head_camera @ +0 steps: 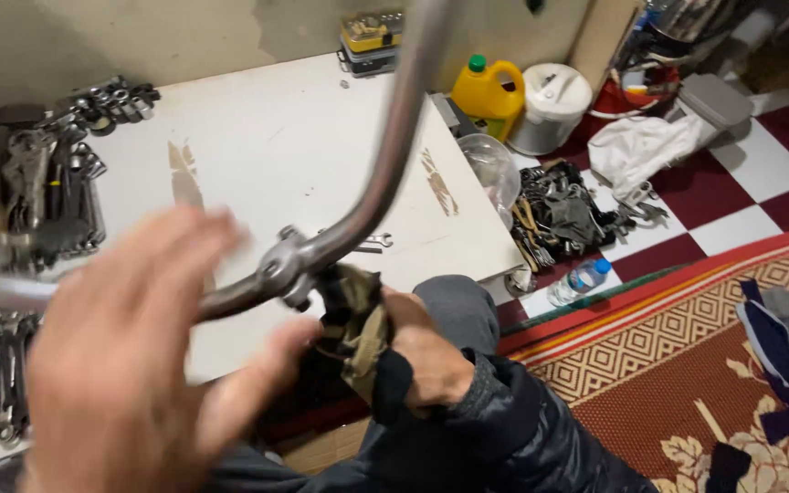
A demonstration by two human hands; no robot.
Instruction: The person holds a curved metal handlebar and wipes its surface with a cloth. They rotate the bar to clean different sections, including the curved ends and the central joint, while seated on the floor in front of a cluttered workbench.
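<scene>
A curved metal handlebar [385, 155] rises across the middle of the view, with a clamp [285, 265] at its low centre. My left hand [130, 356] is blurred, close to the camera, fingers apart, in front of the bar's left part; whether it touches the bar I cannot tell. My right hand [422, 351], in a dark padded sleeve, grips a dirty olive rag [358, 319] pressed against the bar just below the clamp.
Under the bar lies a white board [267, 155] with a small wrench [372, 242] on it. Wrenches and pliers [38, 201] line its left side. A yellow jug [490, 91], white container [550, 105], tool pile [563, 215], water bottle [579, 280] and patterned rug [687, 365] stand to the right.
</scene>
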